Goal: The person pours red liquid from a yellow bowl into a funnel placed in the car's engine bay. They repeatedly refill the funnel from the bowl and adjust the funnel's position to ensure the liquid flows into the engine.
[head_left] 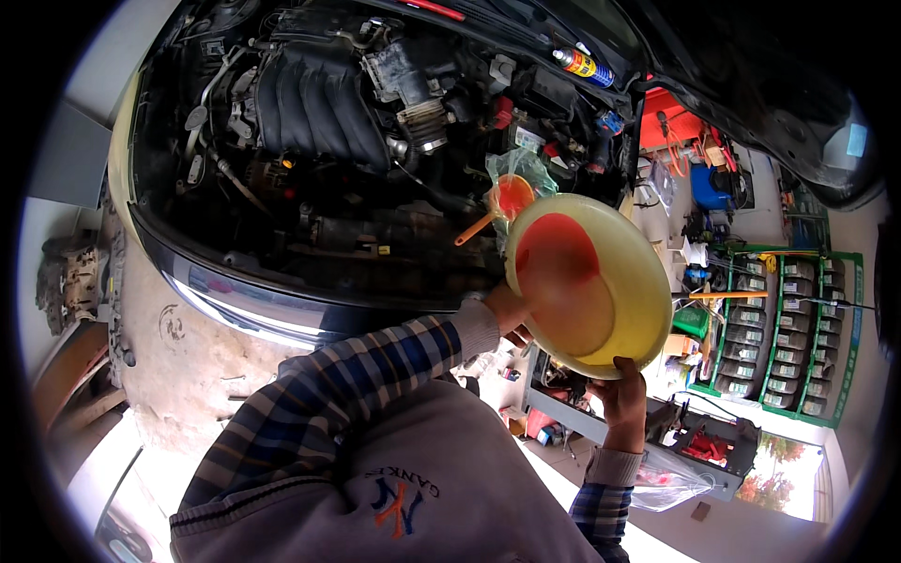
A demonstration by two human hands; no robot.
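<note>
Left hand (509, 312) and right hand (623, 389) hold a round, pale-yellow basin (643, 281) tilted between them, its inside marked by bright red and a cloudy brownish patch. Beyond the left hand, an orange dipper (514, 195) rests before an engine (324, 108).

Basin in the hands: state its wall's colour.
The basin has a yellow wall, shown in the head view.

My left hand (508, 311) grips the basin (649, 277) at its left, right hand (622, 396) at its near rim; ladle (513, 194) just beyond it, engine (314, 105) farther left.
</note>
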